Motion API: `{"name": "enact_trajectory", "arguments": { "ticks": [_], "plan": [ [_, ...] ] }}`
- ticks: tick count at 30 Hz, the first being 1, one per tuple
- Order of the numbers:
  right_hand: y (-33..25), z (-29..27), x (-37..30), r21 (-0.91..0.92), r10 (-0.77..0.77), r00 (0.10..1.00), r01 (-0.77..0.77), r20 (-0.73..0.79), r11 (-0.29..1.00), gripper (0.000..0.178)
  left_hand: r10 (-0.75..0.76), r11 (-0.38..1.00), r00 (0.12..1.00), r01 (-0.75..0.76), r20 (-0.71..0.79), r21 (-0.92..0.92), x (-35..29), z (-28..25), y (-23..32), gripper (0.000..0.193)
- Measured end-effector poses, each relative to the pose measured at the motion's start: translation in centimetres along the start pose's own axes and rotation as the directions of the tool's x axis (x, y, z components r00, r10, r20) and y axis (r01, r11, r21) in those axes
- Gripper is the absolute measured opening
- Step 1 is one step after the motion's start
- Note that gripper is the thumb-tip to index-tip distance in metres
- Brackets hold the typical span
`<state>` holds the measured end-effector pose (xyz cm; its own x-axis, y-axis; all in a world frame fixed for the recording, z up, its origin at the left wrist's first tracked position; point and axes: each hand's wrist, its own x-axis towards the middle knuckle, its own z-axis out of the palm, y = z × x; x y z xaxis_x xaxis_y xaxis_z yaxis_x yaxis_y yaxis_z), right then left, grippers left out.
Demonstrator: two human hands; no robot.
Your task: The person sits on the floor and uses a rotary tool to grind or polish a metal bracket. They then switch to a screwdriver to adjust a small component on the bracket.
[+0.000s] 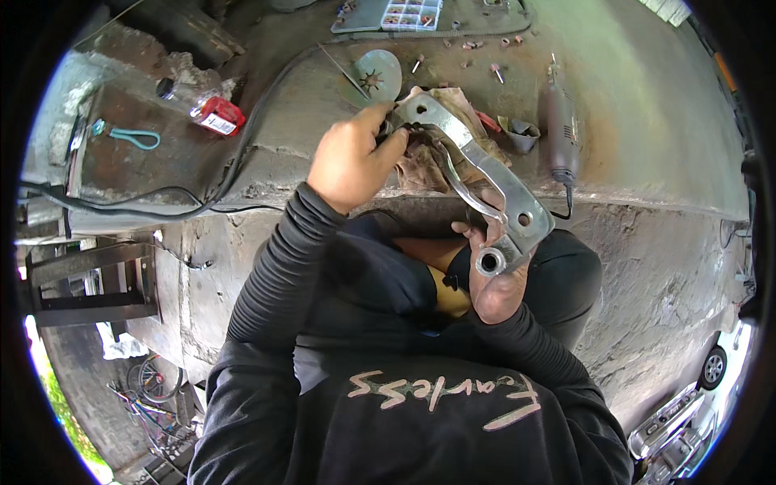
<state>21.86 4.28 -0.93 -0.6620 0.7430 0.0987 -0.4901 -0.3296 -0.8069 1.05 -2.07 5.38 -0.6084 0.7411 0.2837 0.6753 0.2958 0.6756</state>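
Clearly, a long grey metal bracket (477, 166) with round holes and a short tube end is held slanted above a grimy concrete surface (647, 105). Its far end is closed in the grip of the left hand (352, 162), beside a thin black hooked part; its near, tube end is clasped by the right hand (495, 279). A stained rag (420, 166) is seen beneath it. Far left, a clear bottle with a red label (212, 113) is laid flat; far off, a clear compartment box (396, 14) is placed. Right, a grey rotary tool (560, 129) is laid.
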Motion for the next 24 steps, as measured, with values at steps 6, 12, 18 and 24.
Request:
{"name": "enact_trajectory", "arguments": {
  "ticks": [6,12,18,24],
  "plan": [
    [1.2,-1.8,3.1,0.036,0.069,0.997,-0.071,0.039,0.997,0.086,-0.007,0.992,0.999,0.002,0.036,0.123,2.6,0.7,-2.3,0.034],
    [-0.5,-3.6,7.8,-0.251,-0.002,1.000,-0.004,-0.023,0.968,0.075,-0.095,0.995,0.995,0.095,0.006,0.004,1.9,1.7,-3.5,0.041],
    [-1.9,-5.6,9.6,-0.821,-0.078,0.995,0.100,0.068,0.562,0.048,-0.015,0.987,0.999,0.007,0.048,0.160,1.2,1.7,-3.3,0.056],
    [-2.4,-5.7,11.3,-0.727,0.016,0.992,-0.101,-0.124,0.680,0.038,0.011,0.993,1.000,-0.011,0.007,0.115,1.6,1.7,-2.8,0.048]
  ]
}}
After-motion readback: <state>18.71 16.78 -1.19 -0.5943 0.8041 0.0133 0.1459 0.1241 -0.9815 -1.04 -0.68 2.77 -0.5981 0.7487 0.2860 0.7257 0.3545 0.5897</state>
